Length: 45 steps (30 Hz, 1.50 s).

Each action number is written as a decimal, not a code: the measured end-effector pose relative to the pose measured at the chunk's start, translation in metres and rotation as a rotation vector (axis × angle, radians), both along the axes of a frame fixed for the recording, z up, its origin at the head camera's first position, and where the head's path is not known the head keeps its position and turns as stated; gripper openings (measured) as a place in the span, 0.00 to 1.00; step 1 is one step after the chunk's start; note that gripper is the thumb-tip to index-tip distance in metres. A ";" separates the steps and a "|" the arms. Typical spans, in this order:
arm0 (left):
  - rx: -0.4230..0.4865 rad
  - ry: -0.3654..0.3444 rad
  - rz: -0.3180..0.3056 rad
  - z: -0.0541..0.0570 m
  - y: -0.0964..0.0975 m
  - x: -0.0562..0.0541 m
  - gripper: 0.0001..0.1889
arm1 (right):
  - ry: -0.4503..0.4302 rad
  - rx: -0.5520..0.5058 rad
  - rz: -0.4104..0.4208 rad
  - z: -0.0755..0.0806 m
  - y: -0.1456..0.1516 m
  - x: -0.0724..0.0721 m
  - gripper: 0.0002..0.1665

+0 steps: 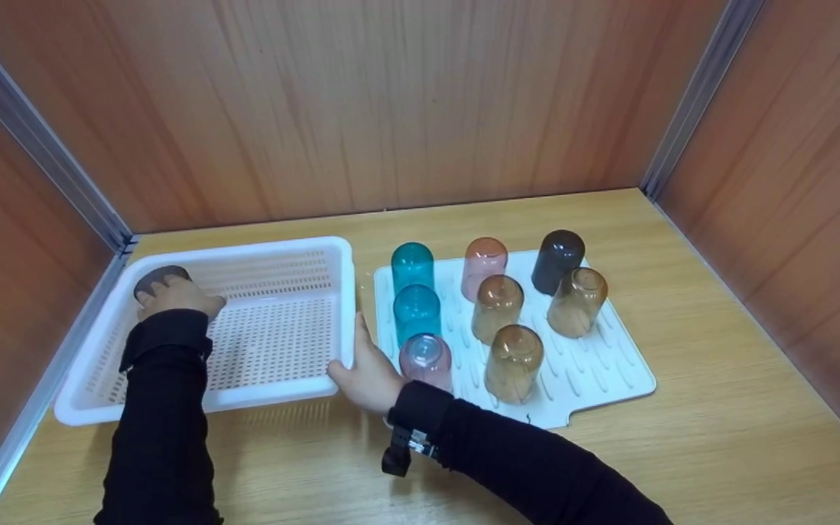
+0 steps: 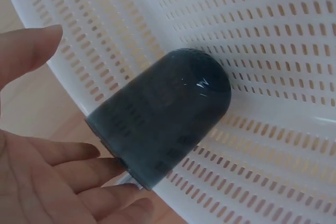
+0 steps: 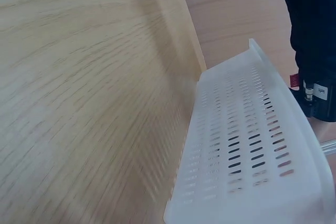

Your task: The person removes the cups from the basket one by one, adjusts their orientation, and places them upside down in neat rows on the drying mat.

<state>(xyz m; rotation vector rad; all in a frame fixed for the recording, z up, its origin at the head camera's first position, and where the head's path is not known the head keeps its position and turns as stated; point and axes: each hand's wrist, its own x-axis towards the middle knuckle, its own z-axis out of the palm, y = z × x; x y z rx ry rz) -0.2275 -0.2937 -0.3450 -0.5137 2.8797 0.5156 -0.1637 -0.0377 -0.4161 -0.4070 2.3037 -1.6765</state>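
Note:
A dark grey cup [image 2: 168,108] sits at the left end of the white perforated basket [image 1: 274,397], its rounded base toward the basket wall. My left hand [image 1: 179,295] reaches into the basket there. In the left wrist view its fingers [image 2: 89,174] lie fairly straight with their tips right at the cup's rim, and the thumb [image 2: 31,51] stands apart from the cup. My right hand [image 1: 372,372] holds the basket's right side near the front corner, thumb at the rim and fingers along the outer wall. In the right wrist view only the basket's side [image 3: 236,145] shows.
Right of the basket lies a white ridged draining mat [image 1: 609,372]. Several upside-down cups stand on it: teal [image 1: 418,310], pink [image 1: 484,266], amber [image 1: 515,364] and one dark cup [image 1: 558,259]. Wooden panels [image 1: 427,109] enclose the table [image 1: 719,364] at the back and sides.

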 end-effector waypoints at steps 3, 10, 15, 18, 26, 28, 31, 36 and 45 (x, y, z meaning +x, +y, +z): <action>-0.013 -0.034 -0.010 -0.001 -0.001 -0.001 0.43 | -0.008 0.013 -0.001 0.001 0.001 0.000 0.51; -0.049 0.118 -0.053 -0.006 -0.001 0.001 0.19 | 0.016 0.047 -0.004 0.001 0.002 0.000 0.51; -0.093 0.193 -0.028 -0.011 -0.001 0.001 0.15 | 0.034 0.070 -0.007 0.000 0.002 -0.001 0.51; -0.100 0.154 -0.011 -0.010 -0.002 0.002 0.18 | 0.024 0.056 -0.008 -0.001 0.001 0.000 0.51; -0.034 0.148 -0.061 0.000 0.004 -0.003 0.14 | -0.007 -0.056 0.001 -0.003 0.001 0.000 0.45; -0.008 0.190 -0.071 0.003 0.010 -0.003 0.13 | -0.016 -0.078 0.002 -0.003 0.001 0.000 0.42; 0.027 0.300 -0.091 0.009 0.020 -0.001 0.13 | -0.047 -0.083 -0.011 -0.003 0.001 -0.001 0.38; 0.093 0.523 -0.118 0.020 0.042 0.007 0.16 | -0.091 -0.083 -0.023 -0.002 0.001 -0.001 0.34; 0.313 0.922 -0.148 0.028 0.093 0.037 0.08 | 0.002 -0.102 0.014 -0.005 0.003 -0.002 0.28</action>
